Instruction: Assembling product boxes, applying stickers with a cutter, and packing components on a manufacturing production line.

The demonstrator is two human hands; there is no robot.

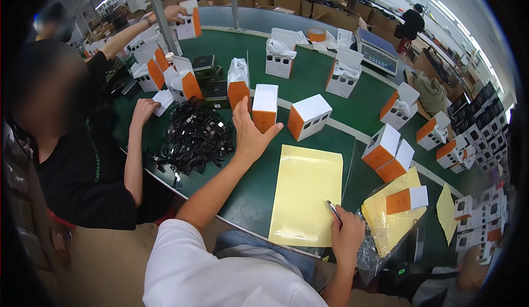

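My left hand [250,136] is reaching out with fingers and thumb spread, right at the near side of a closed white-and-orange box [265,104]; whether it touches the box I cannot tell. A second closed box [311,117] stands just to the right. In front of me lies a yellow sheet [306,194] with a glossy surface. Over its lower right edge, my right hand [348,234] is closed around a pen [334,214], its tip angled toward the sheet. Left of my left forearm is a heap of black cables [194,136].
A co-worker's hand [175,14] holds an open box at far left; their other hand [144,110] is on a white piece. Open boxes [281,53] line the green table. At right are yellow sheets [388,213] with a box, plastic wrap, and stacked boxes. A scale [377,52] stands behind.
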